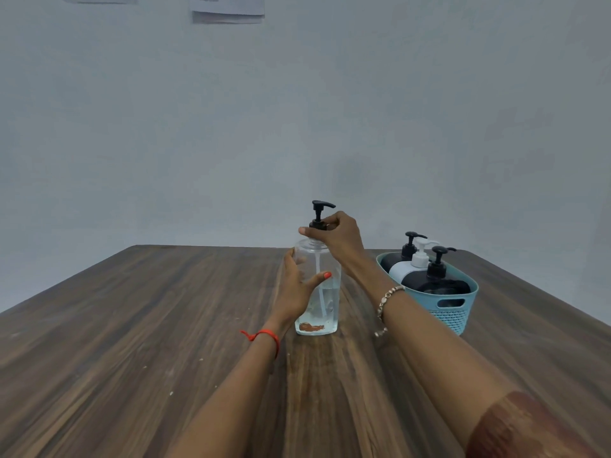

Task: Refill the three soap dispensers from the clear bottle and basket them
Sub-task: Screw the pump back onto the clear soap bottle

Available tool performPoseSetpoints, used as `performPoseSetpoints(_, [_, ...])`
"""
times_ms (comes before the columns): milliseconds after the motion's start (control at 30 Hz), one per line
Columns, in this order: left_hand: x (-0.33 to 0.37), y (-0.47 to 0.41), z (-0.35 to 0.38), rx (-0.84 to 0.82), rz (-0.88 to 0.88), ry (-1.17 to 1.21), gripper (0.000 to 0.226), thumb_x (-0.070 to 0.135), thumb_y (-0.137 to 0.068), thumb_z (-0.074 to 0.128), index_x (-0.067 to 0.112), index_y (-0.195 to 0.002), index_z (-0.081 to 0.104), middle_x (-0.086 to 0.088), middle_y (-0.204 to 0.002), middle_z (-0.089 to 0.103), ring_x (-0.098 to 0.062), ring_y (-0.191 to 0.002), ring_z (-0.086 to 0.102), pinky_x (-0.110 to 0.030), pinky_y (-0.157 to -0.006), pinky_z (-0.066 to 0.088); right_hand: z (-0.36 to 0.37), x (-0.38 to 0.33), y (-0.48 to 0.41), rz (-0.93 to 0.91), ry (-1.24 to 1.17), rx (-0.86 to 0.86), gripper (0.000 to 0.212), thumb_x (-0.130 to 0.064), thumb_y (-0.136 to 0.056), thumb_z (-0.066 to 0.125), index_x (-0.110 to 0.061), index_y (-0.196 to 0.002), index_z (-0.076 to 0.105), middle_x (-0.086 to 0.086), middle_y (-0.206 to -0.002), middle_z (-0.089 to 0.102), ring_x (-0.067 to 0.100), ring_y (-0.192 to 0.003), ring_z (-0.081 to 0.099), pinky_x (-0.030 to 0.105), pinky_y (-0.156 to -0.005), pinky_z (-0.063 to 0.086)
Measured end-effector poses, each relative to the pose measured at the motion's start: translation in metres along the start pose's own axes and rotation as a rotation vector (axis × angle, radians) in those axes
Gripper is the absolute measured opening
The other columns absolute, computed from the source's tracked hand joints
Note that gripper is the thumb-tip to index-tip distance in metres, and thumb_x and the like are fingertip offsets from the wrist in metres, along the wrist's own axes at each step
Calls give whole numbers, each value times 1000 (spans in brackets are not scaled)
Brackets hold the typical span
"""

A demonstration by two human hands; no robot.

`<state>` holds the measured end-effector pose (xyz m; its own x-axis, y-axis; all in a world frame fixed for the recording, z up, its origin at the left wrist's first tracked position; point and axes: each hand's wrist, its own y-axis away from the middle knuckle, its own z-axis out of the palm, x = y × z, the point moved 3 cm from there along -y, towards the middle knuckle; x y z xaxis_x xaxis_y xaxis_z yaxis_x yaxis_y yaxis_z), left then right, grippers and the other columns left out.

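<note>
— Where does the clear bottle (325,292) stand?

— On the desk (132,325), just left of the basket (456,312), near it but not touching. It is upright, with its long axis vertical and its base flat on the wood.

— And its pump (320,209)?

— Black, seated on the neck, with the spout pointing right, toward the basket. Clear liquid fills the lower part, and a dip tube runs down through it.

— What are the person's hands doing?

— The right hand (337,233) comes in from the basket's side, and its fingers are curled tight on the pump's collar. The left hand (297,285) holds the body on the side away from the basket: the thumb lies across the front and the fingers wrap the far side, clamping the bottle between them.

— What is in the basket?

— Three dispensers, pump heads up. A black dispenser (393,261) sits at the rear, a white dispenser (405,269) in the middle, and a second black dispenser (443,285) nearest the front wall. Their spouts all point right.

— Anything on the wrists?

— A bracelet (388,297) on the right, and a red thread (264,335) on the left.
</note>
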<state>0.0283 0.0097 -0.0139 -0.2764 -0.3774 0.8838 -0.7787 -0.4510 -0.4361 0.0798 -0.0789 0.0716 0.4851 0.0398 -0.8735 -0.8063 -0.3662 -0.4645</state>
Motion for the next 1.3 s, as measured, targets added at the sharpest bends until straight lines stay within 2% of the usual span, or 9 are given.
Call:
performPoseSetpoints(133, [1, -1, 0, 1, 0, 0, 79, 28, -80, 71, 14, -140, 22, -5, -132, 41, -23, -116, 48, -35, -96, 44, -4, -2, 1, 13, -34, -130, 19, -9, -79, 70, -2, -96, 67, 4, -85, 66, 5, -73, 61, 19, -73, 45])
performPoseSetpoints(233, [0, 0, 0, 4, -8, -7, 80, 30, -79, 71, 15, -140, 22, -5, -133, 41, -22, -113, 48, -33, -92, 44, -4, 0, 0, 12, -45, -60, 26, -14, -69, 80, -5, -90, 68, -1, -80, 66, 5, -73, 62, 19, -73, 45])
performPoseSetpoints(367, [0, 1, 0, -3, -11, 0, 80, 30, -80, 71, 16, -141, 21, -4, -135, 40, -20, -112, 48, -31, -89, 43, 2, 1, 2, -24, 55, 71, 40, -25, -64, 85, -8, -79, 51, -5, -72, 54, 3, -62, 52, 8, -51, 40])
performPoseSetpoints(533, [2, 0, 1, 2, -5, -15, 78, 29, -80, 71, 16, -139, 22, -6, -134, 40, -24, -117, 48, -38, -98, 44, -2, 0, 0, 13, -88, -79, 18, -7, -79, 69, -2, -95, 65, 3, -81, 65, 6, -71, 61, 14, -68, 47])
performPoseSetpoints(800, [0, 1, 0, 2, -11, -11, 80, 31, -79, 71, 17, -140, 22, -5, -133, 41, -23, -113, 49, -35, -92, 45, 1, 0, 2, -19, -47, 26, 26, -19, -67, 82, -13, -74, 57, -4, -75, 62, 2, -65, 58, 3, -53, 43])
performPoseSetpoints(900, [1, 1, 0, 11, -10, -9, 77, 29, -80, 71, 17, -139, 22, -2, -129, 41, -20, -107, 49, -26, -82, 43, 1, 0, 0, -6, -82, -54, 16, -11, -77, 73, -7, -89, 63, 4, -85, 65, 4, -71, 60, 11, -65, 46])
performPoseSetpoints(1000, [3, 2, 1, 10, -6, -9, 76, 26, -82, 70, 16, -140, 21, 2, -123, 38, -15, -103, 47, -16, -72, 40, -1, 1, 0, -10, -88, -88, 22, -5, -79, 70, 1, -100, 67, 9, -90, 66, 3, -73, 61, 3, -63, 46])
performPoseSetpoints(1167, [2, 0, 2, 12, -13, -10, 76, 29, -82, 69, 17, -140, 21, -1, -127, 41, -18, -106, 49, -28, -83, 42, 0, 2, 1, -21, -65, -10, 25, -8, -76, 73, 1, -99, 69, 11, -91, 69, 9, -72, 63, 6, -64, 48])
performPoseSetpoints(1300, [0, 1, 3, 24, -17, 8, 76, 28, -82, 69, 17, -141, 22, -2, -130, 43, -17, -106, 51, -26, -82, 44, 4, 1, 5, -59, -38, 52, 23, -8, -75, 74, 2, -95, 70, 9, -84, 68, 12, -70, 62, 2, -59, 46])
